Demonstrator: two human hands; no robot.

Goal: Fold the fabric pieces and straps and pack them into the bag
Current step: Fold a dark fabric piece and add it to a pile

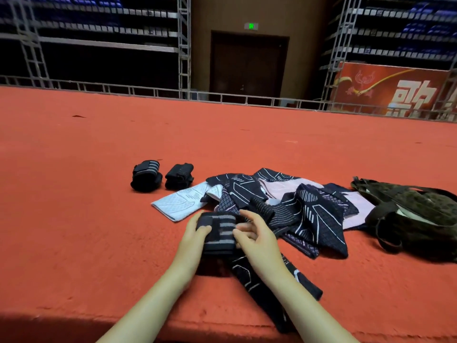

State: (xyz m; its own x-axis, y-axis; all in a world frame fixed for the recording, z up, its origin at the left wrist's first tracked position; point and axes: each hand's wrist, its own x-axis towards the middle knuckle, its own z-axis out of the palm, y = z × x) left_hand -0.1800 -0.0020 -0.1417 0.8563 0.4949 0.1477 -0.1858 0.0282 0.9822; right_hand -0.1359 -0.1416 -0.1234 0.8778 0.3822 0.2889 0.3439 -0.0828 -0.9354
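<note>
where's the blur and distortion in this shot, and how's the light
Head view: motion blur smears the right hand fingers beside the strap that the left hand grips; wide-angle lens bows the red carpet edge and railing; light is dim and even, the stands behind nearly black.

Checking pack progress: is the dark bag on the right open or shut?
Open. The dark bag lies slumped on the red carpet, its mouth gaping with pale lining or contents visible inside, straps loose.

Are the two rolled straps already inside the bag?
No, the two rolled straps lie on the red carpet, far left of the bag.
</note>
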